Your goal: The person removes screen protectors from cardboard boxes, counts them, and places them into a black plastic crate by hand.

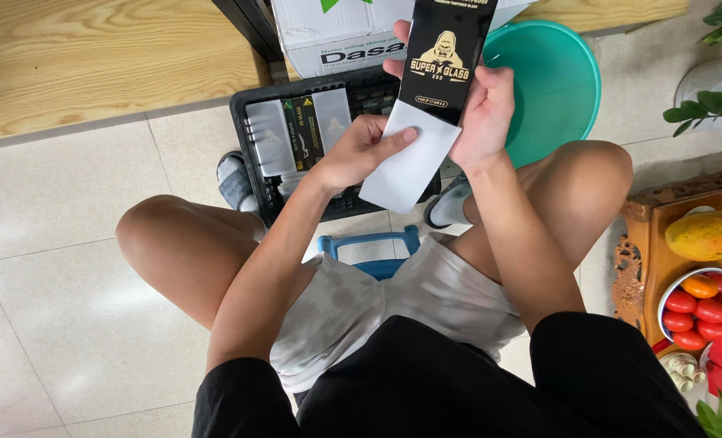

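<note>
While the right hand (483, 109) grips the black sleeve (446, 57) upright above the black crate (251, 174), the left hand (361, 150) fingers pinch the white insert (406, 162) sticking out below it, long axis running down-left toward the nearer left hand.

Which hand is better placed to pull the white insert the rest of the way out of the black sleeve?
Probably the left hand: its fingers already pinch the white insert, while the right hand grips the black cardboard sleeve.
</note>
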